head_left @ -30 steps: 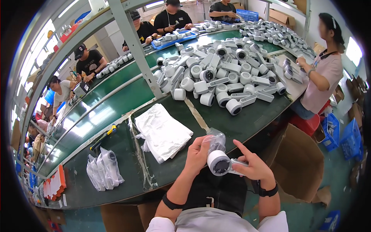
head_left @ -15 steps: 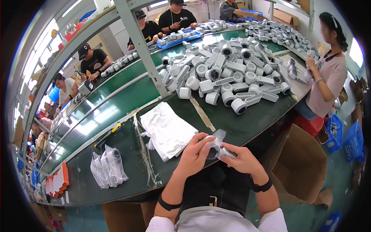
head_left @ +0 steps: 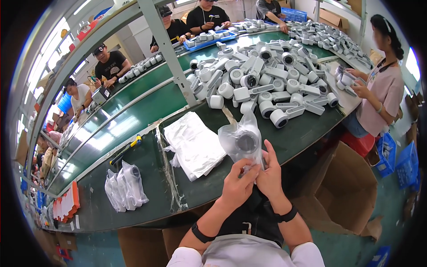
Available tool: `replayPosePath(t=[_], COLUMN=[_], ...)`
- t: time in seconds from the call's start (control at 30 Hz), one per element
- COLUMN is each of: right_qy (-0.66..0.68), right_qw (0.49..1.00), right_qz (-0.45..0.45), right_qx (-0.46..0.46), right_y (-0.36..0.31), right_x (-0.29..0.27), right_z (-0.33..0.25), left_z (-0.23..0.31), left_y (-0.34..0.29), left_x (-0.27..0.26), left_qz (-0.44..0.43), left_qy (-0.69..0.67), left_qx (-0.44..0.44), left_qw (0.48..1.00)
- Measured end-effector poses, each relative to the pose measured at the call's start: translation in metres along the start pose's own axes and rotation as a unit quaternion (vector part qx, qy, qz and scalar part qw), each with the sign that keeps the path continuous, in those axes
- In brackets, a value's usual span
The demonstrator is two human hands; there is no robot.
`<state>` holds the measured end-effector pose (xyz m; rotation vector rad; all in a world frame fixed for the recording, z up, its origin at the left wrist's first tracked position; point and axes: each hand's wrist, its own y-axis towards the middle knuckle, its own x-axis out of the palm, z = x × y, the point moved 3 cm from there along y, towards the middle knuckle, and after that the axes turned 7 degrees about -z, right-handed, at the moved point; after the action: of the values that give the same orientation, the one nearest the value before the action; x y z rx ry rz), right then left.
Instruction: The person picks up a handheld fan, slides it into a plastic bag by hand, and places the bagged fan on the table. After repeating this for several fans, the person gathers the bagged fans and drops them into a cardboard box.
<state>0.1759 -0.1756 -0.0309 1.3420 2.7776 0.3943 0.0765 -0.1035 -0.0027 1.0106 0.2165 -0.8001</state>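
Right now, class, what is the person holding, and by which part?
The left hand and right hand hold a bagged device by its handle end, the end nearer the person.

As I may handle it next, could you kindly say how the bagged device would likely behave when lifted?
The bagged device may slip, its loose bag looking glossy. Its round head is probably stiff, keeping shape. It might feel head-heavy, as that wide head stands beyond the left hand.

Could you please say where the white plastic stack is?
In the head view, the stack lies left of centre on the table, between the wrapped items and the held device.
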Motion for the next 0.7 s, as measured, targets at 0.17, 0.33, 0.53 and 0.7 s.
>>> replayPosePath(t=[0.17, 0.33, 0.53, 0.7], right_qy=[0.128, 0.076, -0.145, -0.212], right_qw=[0.984, 0.981, 0.981, 0.972], right_qz=[-0.095, -0.135, -0.125, -0.098], right_qx=[0.075, 0.121, 0.027, -0.016], right_y=[0.004, 0.008, 0.011, 0.017], right_x=[0.010, 0.020, 0.032, 0.040], right_z=[-0.009, -0.012, -0.020, -0.023], left_z=[-0.019, -0.016, -0.016, -0.019], left_y=[-0.004, 0.002, 0.013, 0.016], left_x=[-0.017, -0.032, -0.044, -0.045], left_qz=[0.025, 0.085, 0.071, 0.024], left_qy=[-0.029, 0.023, 0.075, 0.058], left_qx=[-0.008, 0.003, 0.019, 0.044], left_qw=[0.999, 0.996, 0.994, 0.997])
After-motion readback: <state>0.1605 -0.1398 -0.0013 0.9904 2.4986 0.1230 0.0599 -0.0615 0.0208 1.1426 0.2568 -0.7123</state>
